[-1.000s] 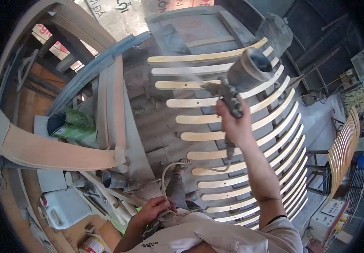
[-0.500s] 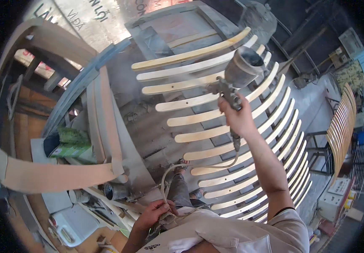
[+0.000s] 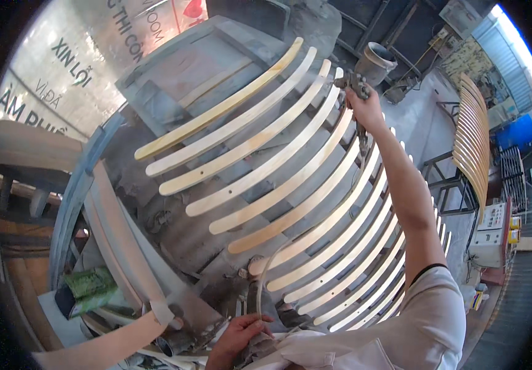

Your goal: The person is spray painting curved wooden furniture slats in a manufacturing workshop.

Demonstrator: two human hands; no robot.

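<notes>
Head view: spray gun raised over a rack of curved slats

Head view shows the right hand (image 3: pixel 364 110) stretched out at arm's length, closed around the grip of a grey metal spray gun (image 3: pixel 360 80) that carries a dull grey cup (image 3: pixel 375 61) on top. The gun sits over the far right end of a row of pale curved wooden slats (image 3: pixel 266 166), which lie side by side with gaps between them on a grey, paint-crusted metal rack (image 3: pixel 173 80). The slats run from the rack's far left corner down toward its near right edge, each bowed in the same direction.

The left hand (image 3: pixel 241 333) is low at the near edge of the rack, fingers curled around a thin pale hose (image 3: pixel 265 271) that loops upward from it; the grip looks closed, though the lower edge of the picture cuts off part of the hand.

Well apart, on the right, a second stack of curved pale wooden slats (image 3: pixel 472 142) rests on a dark metal frame stand (image 3: pixel 445 185). A green crumpled bag (image 3: pixel 90 287) lies to the left, beside a broad curved wooden panel (image 3: pixel 124 246).
</notes>
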